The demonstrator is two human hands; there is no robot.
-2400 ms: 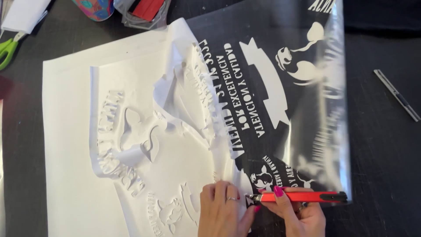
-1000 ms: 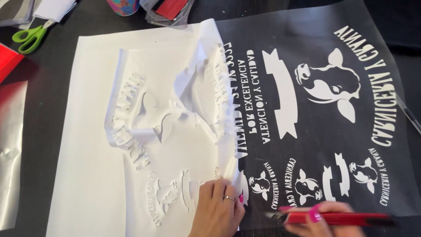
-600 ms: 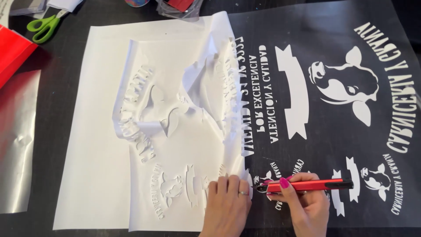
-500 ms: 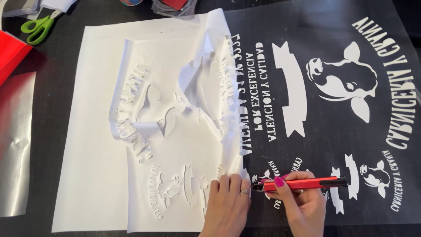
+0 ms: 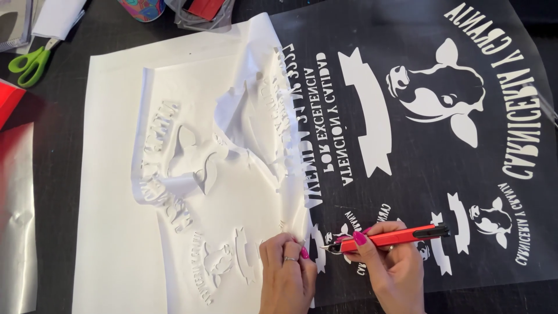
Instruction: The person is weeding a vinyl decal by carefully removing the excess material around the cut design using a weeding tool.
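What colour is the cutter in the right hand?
Red with a black end, in the head view: cutter, right hand.

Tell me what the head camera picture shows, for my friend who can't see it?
A right hand holds a red craft knife by the edge of peeled white vinyl, which the left hand presses down. Beside it, a clear sheet with white cow designs lies on a dark table. Green scissors sit at the far left.
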